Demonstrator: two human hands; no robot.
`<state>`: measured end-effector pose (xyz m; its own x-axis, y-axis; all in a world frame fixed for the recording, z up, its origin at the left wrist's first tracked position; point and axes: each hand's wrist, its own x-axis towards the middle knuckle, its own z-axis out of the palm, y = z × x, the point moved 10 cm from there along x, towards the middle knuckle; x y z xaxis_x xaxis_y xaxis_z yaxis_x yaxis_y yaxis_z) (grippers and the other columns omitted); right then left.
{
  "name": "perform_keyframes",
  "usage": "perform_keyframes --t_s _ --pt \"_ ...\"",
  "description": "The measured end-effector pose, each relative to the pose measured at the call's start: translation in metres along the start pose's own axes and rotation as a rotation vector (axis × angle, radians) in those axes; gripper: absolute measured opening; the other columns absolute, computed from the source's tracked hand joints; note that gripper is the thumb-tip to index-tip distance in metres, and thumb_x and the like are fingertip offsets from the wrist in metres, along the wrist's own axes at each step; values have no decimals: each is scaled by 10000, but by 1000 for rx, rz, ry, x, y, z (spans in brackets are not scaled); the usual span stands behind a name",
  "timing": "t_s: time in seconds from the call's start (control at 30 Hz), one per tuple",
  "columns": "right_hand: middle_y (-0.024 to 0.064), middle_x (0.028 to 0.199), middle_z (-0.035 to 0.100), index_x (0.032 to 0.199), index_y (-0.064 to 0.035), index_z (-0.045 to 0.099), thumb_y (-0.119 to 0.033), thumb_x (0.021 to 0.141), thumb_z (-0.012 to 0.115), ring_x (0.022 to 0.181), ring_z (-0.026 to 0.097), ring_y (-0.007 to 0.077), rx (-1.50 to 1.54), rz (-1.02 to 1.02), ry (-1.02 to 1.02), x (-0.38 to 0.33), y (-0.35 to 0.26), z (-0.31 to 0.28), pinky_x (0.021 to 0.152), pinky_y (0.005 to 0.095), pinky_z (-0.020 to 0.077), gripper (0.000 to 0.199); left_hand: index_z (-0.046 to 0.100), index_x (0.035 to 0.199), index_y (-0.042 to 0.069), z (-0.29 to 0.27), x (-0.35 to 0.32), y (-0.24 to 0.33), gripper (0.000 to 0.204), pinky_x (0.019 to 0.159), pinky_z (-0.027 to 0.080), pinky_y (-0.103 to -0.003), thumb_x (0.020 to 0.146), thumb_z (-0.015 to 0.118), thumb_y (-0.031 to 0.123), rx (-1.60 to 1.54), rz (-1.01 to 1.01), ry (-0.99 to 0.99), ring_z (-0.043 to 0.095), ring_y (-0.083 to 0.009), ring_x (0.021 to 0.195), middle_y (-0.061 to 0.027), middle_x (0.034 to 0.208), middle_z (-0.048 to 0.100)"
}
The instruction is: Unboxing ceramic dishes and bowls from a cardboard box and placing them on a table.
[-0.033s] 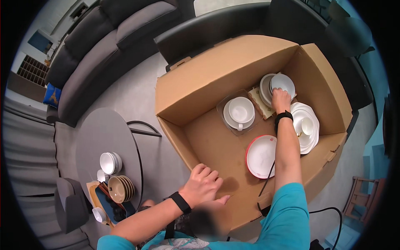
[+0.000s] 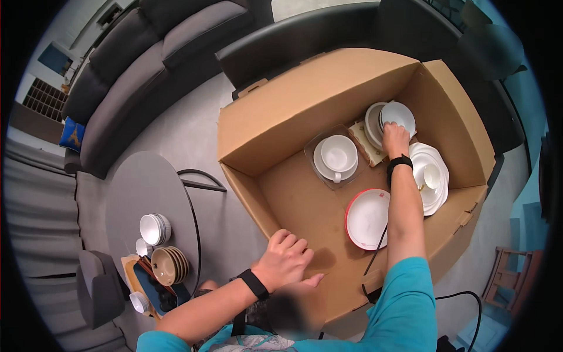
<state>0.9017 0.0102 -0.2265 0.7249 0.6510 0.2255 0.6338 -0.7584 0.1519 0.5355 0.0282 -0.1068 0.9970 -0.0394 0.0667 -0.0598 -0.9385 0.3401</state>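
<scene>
The right hand (image 2: 396, 138) is down at the far end of the large brown cardboard box (image 2: 281, 117), fingers curled over the near rim of a small white ceramic bowl (image 2: 399, 115) that sits on a stack of shallow white dishes (image 2: 372, 123). It looks like a pinch on the rim, though the fingertips are hidden. By my reading the bowl is being set into or lifted off the stack; either way the next move calls for a steady wrist so the stack stays put. Just beside the hand, toward the person, lies a pile of scalloped white plates with a small cup (image 2: 431, 176); further toward the person, a red-rimmed white plate (image 2: 368, 218). Left of the grip, a white cup on its saucer (image 2: 337, 155). The left hand (image 2: 285, 258) rests spread on the box's near wall. Against the earlier frame, nothing has shifted.
</scene>
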Motion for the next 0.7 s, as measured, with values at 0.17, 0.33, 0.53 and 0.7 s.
perform_keyframes --t_s 0.17,0.33,0.53,0.7 --pt "123 848 651 809 -67 627 -62 794 560 811 661 319 -24 -70 0 -1 -2 -36 662 422 540 69 616 666 56 0 -2 1 477 828 402 -392 699 583 530 -3 6 19 545 -258 726 -82 724 573" --pt "121 867 649 833 -68 615 -77 782 569 817 654 318 -11 -163 21 -11 -14 -96 675 421 541 69 630 675 49 -2 -4 4 480 808 398 -396 697 586 526 5 17 39 557 -263 740 -93 718 569" --pt "96 869 627 868 -80 591 -163 747 661 825 633 300 13 -256 97 -34 -45 -203 694 416 529 162 637 682 52 -3 -15 7 475 799 384 -396 717 575 522 48 15 43 558 -264 724 -103 725 579" --pt "98 849 647 844 -62 607 -80 776 558 798 649 282 49 -387 275 -63 -82 -295 652 382 543 86 660 855 53 -7 -27 10 480 828 375 -380 750 570 512 75 -12 -6 572 -261 797 -116 869 624"
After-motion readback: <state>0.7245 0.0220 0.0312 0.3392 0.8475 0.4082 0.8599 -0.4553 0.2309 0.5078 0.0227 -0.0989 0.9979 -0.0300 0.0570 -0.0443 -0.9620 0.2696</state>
